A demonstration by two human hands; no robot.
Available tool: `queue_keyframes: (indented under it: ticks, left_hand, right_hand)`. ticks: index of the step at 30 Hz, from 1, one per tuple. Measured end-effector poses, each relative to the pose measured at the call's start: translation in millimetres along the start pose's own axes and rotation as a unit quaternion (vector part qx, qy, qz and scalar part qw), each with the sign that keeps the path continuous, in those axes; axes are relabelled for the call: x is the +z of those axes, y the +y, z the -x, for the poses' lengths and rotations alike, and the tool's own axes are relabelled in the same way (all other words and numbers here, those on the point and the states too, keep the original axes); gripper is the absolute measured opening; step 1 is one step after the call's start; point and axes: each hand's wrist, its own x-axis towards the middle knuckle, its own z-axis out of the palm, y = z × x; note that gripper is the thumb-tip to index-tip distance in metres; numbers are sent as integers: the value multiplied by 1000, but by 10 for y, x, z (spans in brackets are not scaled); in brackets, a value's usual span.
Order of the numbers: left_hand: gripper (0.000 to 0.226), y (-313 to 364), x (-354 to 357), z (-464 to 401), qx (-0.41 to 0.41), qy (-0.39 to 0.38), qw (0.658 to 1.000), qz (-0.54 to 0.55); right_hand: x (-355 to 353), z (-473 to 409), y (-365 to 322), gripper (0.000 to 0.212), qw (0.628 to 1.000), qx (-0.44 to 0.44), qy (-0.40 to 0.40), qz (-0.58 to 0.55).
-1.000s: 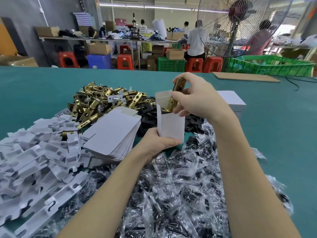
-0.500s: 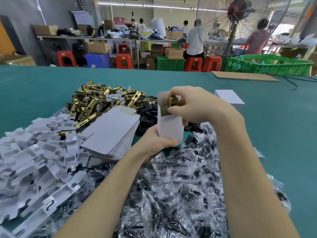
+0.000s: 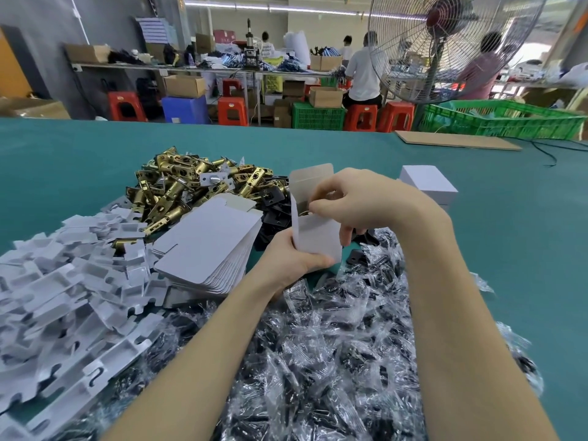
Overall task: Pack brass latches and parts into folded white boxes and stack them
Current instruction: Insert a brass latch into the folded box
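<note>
left hand (image 3: 294,259) is gripping the bottom of the white box (image 3: 318,240), holding it upright off the table (image 3: 509,233) so the mouth faces up. right hand (image 3: 359,202) is curled over the open top, fingertips pinching a side flap, i think to tuck it in. a sliver of brass shows just inside the opening, so the latch looks seated, only the closing left by my read. tall lid flap (image 3: 313,178) is up at the back. supplies sit in reach on purpose: brass latch pile (image 3: 191,186) and flat box blanks (image 3: 210,246) to the left, bagged parts (image 3: 318,345) under my forearms, white inserts (image 3: 63,297) far left. one finished box (image 3: 426,183) sits to the right, probably where the stack goes.
</note>
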Motion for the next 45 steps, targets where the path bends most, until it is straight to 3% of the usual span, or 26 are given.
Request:
queue_keyframes:
  ticks: [9,15,21,24,27,32,36,45]
  left_hand:
    - [36,17,-6,-14,-5,-6,1000,23]
    - [60,57,8,22,-26,-29,998,54]
    - [66,49,-13,6,-52,-33,995,77]
    - [64,58,-11,17,-58,-42,994,84]
    - [62,81,-1,32,-72,-47,989,122]
    - [53,147,0,70,-85,-69,967,231]
    - [60,185,-10,81,-109,-44,958,262]
    - [56,218,-6,119,-117,-47,963,238]
  right_hand:
    - [-47,45,76,12,991,-26,67,-111]
    - [-37,-7,91,13,976,-61,178,-111]
    - [-10,-57,288,21,963,-10,237,-125]
    - [27,-38,401,44,966,44,148,-208]
    - [93,-37,485,43,965,46,41,-254]
    - [102,-62,486,24,947,-5,103,-303]
    - [65,-115,390,17,950,-15,184,-252]
    - [188,-187,234,15,976,-8,162,-143]
